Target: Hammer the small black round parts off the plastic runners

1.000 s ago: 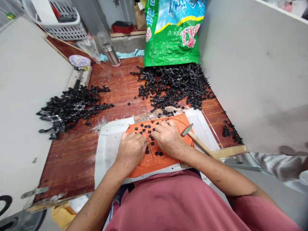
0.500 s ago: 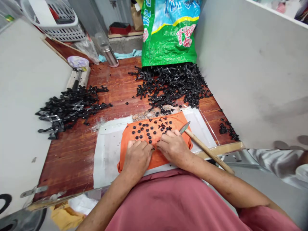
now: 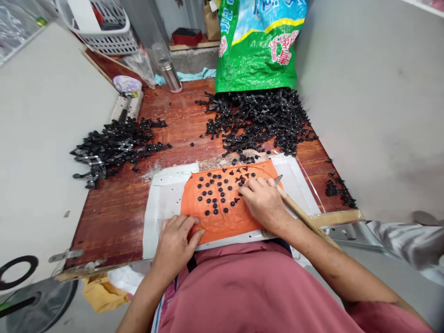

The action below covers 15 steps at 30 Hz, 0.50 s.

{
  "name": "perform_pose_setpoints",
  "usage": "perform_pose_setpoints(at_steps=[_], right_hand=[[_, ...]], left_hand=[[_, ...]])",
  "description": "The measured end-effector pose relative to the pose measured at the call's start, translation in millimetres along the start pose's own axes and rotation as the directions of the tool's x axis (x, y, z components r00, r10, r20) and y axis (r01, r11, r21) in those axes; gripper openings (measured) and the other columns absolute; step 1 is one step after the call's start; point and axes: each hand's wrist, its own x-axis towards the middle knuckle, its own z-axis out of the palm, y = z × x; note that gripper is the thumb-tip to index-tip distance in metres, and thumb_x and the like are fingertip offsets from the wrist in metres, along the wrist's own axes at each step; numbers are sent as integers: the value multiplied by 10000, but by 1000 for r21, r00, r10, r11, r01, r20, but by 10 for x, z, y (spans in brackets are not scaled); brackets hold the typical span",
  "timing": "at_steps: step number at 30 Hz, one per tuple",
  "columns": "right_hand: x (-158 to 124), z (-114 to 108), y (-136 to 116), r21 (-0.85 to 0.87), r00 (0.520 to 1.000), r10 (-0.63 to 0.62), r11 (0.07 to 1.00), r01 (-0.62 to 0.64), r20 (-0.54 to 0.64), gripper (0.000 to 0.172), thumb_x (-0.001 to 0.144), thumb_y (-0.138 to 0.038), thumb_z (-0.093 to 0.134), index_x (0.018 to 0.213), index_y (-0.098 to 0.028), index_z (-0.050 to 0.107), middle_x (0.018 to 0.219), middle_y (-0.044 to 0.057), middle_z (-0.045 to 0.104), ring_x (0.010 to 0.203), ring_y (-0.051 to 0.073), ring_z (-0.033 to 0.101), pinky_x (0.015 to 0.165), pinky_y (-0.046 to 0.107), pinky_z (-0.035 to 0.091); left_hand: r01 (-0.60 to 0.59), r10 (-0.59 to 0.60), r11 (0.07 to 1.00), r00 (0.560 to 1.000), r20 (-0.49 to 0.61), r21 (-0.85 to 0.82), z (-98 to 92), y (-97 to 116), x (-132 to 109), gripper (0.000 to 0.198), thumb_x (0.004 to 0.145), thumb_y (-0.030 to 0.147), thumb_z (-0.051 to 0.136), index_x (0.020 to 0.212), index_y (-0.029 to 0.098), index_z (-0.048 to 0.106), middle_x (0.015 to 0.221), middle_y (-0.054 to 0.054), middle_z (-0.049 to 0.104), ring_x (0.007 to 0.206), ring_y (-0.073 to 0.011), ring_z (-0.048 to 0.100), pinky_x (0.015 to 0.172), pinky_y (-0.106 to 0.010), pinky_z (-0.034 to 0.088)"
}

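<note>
An orange mat [image 3: 225,222] lies on a white sheet [image 3: 163,203] on the wooden table. Several small black round pieces [image 3: 215,192] are scattered over the mat's upper part. My left hand [image 3: 175,245] rests flat on the mat's lower left corner, fingers stretched out. My right hand [image 3: 263,201] lies on the mat's right side, its fingers curled down among the black pieces. A hammer [image 3: 298,212] with a wooden handle lies just right of that hand, its head by my fingers.
A heap of black plastic strips [image 3: 256,122] spills from a green sack [image 3: 260,44] at the back. Another black heap [image 3: 114,148] lies at left. A steel flask [image 3: 171,76], a white basket [image 3: 100,25] and grey side panels [image 3: 374,106] border the table.
My left hand has slid back and left, from the middle of the mat to its lower left corner. My right hand has moved up and right toward the hammer head.
</note>
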Motion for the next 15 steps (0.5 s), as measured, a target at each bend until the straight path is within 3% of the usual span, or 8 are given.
perform_pose_setpoints(at_steps=[4, 8, 11, 15], right_hand=[[24, -26, -23, -54, 996, 60, 996, -64, -67, 204, 997, -169, 530, 1054, -208, 722, 966, 97, 646, 911, 252, 455, 832, 413, 245], [-4, -58, -79, 59, 999, -34, 998, 35, -24, 182, 984, -177, 572, 1013, -236, 742, 903, 58, 651, 887, 228, 462, 790, 394, 234], [-19, -14, -119, 83, 998, -55, 995, 56, -18, 141, 974, -221, 613, 965, -233, 753, 865, 51, 647, 882, 226, 459, 776, 391, 228], [-11, 103, -135, 36, 997, -74, 997, 75, -23, 176, 990, -188, 582, 940, -228, 746, 839, 45, 644, 855, 219, 441, 774, 390, 225]], left_hand=[[4, -4, 1000, 999, 35, 14, -12, 4, -54, 172, 956, 332, 564, 859, 225, 657, 859, -39, 694, 828, -225, 610, 784, -380, 386], [22, -21, 1000, 999, -39, 10, -50, 62, 60, 191, 980, 362, 540, 936, 222, 663, 880, -48, 705, 849, -227, 622, 813, -386, 392], [29, -27, 999, 997, -79, 17, 28, 113, 196, 202, 975, 369, 562, 1055, 216, 667, 951, -61, 727, 906, -239, 636, 857, -398, 392], [43, -40, 996, 999, -36, 74, 146, 121, 315, 155, 960, 313, 576, 909, 228, 695, 875, -37, 726, 879, -235, 645, 828, -402, 368]])
